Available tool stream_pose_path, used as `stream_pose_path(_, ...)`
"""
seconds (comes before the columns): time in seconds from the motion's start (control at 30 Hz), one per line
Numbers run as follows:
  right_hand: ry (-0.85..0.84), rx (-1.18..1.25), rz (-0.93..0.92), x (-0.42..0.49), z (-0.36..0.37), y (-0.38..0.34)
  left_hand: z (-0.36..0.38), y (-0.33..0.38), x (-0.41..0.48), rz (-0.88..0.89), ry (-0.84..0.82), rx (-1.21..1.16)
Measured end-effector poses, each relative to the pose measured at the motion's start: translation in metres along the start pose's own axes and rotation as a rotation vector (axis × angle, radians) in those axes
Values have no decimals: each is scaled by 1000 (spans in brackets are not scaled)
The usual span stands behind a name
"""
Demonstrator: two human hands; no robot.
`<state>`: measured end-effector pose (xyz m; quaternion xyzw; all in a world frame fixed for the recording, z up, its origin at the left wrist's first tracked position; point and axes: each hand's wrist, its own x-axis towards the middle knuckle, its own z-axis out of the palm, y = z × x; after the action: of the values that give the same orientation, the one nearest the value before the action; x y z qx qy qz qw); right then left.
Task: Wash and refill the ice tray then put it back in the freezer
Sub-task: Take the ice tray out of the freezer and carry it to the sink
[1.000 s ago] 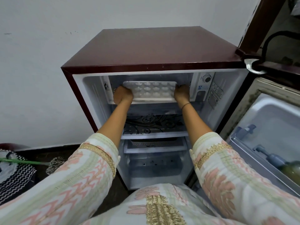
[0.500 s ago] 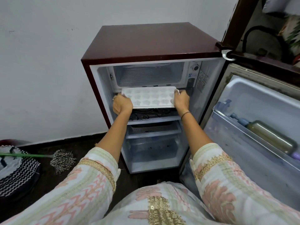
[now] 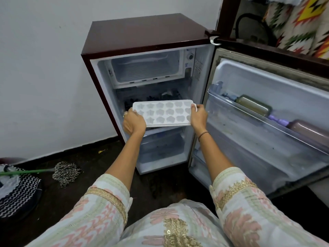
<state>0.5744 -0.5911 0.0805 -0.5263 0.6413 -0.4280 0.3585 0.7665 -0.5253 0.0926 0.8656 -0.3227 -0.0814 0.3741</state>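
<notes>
A white ice tray [image 3: 164,113] with flower-shaped cups is held level in front of the open fridge, outside it and below the freezer compartment [image 3: 146,68]. My left hand [image 3: 134,123] grips the tray's left end and my right hand [image 3: 198,117] grips its right end by the small handle. The freezer compartment at the top of the small maroon fridge [image 3: 142,31] stands open, its ribbed floor in plain sight.
The fridge door [image 3: 267,122] is swung open to the right, with bottles [image 3: 252,106] in its shelf. A mop [image 3: 65,172] with a green handle and a zigzag-patterned cloth [image 3: 16,191] lie on the dark floor at left. A white wall stands behind.
Both hands pulled the tray out of the freezer compartment, down and toward me. The view has drawn back from the fridge.
</notes>
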Motion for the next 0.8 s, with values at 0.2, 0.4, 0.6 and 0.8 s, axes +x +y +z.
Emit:
stream_pose_path(0.2,53,47,30,-37,-35,23,-5,-3,-47,46,-26,-2)
stream_pose_path(0.4,114,13,82,-72,-80,58,3,-5,-102,71,-91,-27)
stream_pose_path(0.6,179,-21,138,-115,-152,94,14,2,-182,77,-184,-28)
stream_pose_path(0.8,273,-11,215,-160,-215,134,24,10,-253,147,-275,-8)
